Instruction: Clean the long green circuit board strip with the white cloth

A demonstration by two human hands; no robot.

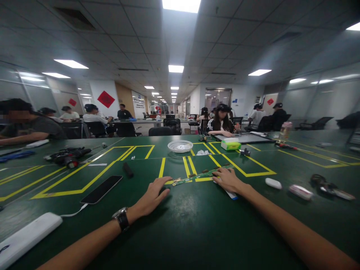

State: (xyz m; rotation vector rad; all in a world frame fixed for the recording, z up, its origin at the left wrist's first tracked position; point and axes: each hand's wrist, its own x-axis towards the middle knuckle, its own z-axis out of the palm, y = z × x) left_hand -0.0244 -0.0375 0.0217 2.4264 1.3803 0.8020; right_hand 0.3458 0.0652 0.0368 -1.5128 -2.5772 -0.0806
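Observation:
A long, narrow green circuit board [197,175] lies slantwise on the green table [180,232], with metal contacts at its left end and dark parts along its edge. My left hand [152,197] hovers or rests just left of that end, fingers stretched out and thumb apart, with nothing in it. Over the board's right part lies my right hand [228,180], its fingers spread across the board and touching it; the fingertips are partly hard to make out. Beneath the right palm a white and blue card [232,195] shows, mostly hidden.
A white basket [180,146] and a green tissue pack [230,144] stand farther back. To the left are a phone [102,189], a white power strip [30,238] and a power drill [70,156]. Small white cases [273,183] lie right. Across the table sits a person [222,122].

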